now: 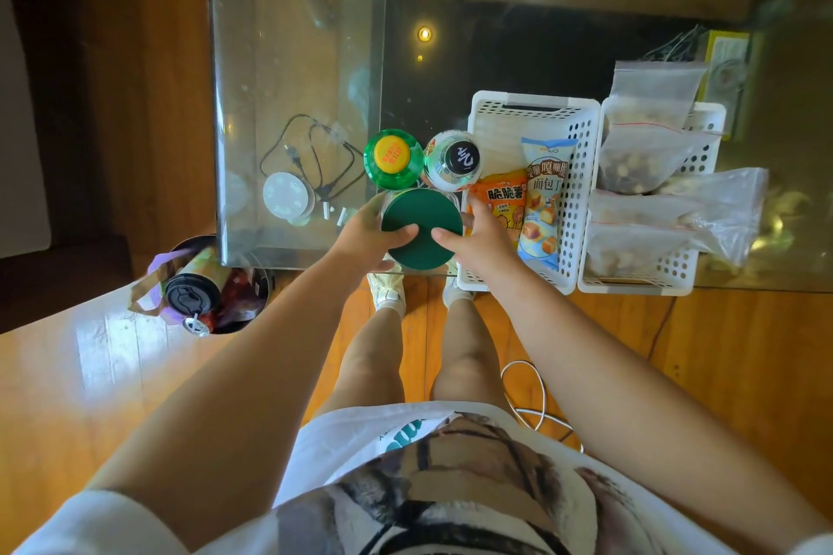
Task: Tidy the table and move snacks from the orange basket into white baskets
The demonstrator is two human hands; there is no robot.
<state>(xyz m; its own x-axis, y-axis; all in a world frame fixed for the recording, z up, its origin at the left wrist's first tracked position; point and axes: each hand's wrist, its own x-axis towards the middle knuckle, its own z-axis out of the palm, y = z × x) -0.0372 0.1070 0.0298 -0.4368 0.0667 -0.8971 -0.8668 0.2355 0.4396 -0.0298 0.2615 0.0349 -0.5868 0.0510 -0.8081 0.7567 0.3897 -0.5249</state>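
Observation:
Both hands hold a round jar with a dark green lid (pixel 419 216) at the glass table's near edge. My left hand (pixel 367 234) grips its left side and my right hand (pixel 478 239) its right side, thumbs on the lid. Right of it stands a white basket (pixel 581 189) holding an orange snack packet (pixel 500 198) and a blue bread-snack packet (pixel 541 203). A second white basket (pixel 703 158) farther right holds several clear zip bags of snacks (pixel 644 158). No orange basket is in view.
Behind the jar stand a green bottle with a yellow cap (pixel 392 158) and a bottle with a black cap (pixel 453 160). A black cable (pixel 311 158) and a white round disc (pixel 288 196) lie left. A bin (pixel 212 284) with rubbish sits on the floor.

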